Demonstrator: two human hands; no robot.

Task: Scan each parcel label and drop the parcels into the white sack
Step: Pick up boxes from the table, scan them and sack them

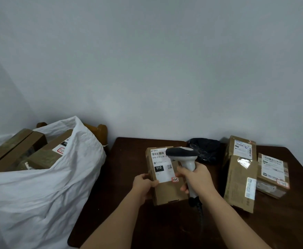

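Three brown cardboard parcels (240,177) wait right of the labelled brown box (165,177) my left hand (143,184) grips; my right hand (195,177) clasps the grey handheld scanner (183,155); several lie sacked in the white sack (39,194).

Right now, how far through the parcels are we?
Done: at least two boxes already lie in the white sack. In hand: the left hand holds a labelled box while the right hand aims the scanner at its label. Left: three boxes wait on the table, plus a dark bag.
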